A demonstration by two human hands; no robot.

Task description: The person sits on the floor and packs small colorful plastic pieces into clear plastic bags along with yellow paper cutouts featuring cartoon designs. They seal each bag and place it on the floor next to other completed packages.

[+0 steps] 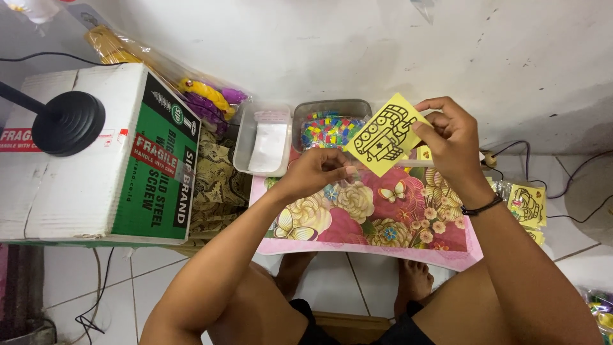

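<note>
Card (385, 135), yellow with a black line drawing, is pinched at its right edge in my right hand (450, 142), held above the floral board (377, 214) just in front of the bead tub (329, 128), my left hand (316, 171) below it, fingertips closed on something too small to tell.

You sit over a small bench (383, 246) covered in a pink floral cloth with butterflies. At its 12 o'clock edge lie two clear plastic trays: one (263, 139) at 11 o'clock holding a white sheet, one (332, 124) holding multicoloured beads. At 9 o'clock a cardboard box (96, 153) stands beside it. White tiled floor (332, 281) lies at 6 o'clock.
</note>
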